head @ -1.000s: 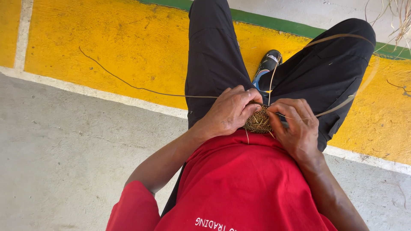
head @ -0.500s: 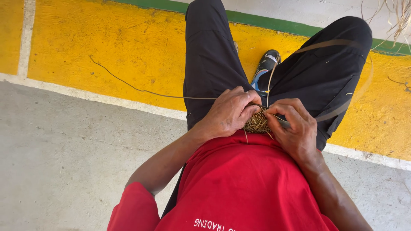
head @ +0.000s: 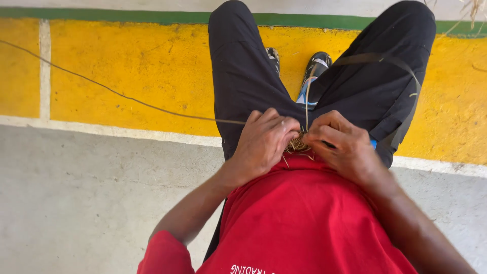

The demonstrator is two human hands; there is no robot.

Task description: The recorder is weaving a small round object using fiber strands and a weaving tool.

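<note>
Nearest me, red shirt (head: pixel 304 223) fills the lower frame. Just above its hem, my left hand (head: pixel 264 144) and right hand (head: pixel 341 144) curl close together, fingers pinched on a small bundle of dry straw-coloured fibre (head: pixel 297 146) held over my lap between them. A long thin strand (head: pixel 116 94) runs from the left hand out to the left edge. Beyond: black trousers (head: pixel 243 76), a dark shoe (head: pixel 315 66), yellow painted floor (head: pixel 142 71), green stripe (head: pixel 127 15) farthest.

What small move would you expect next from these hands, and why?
Probably the left hand draws the long thin strand taut. Both hands pinch a small woven straw piece between them at the lap, and the strand trails far across the yellow floor, with the right hand bracing the piece.
</note>
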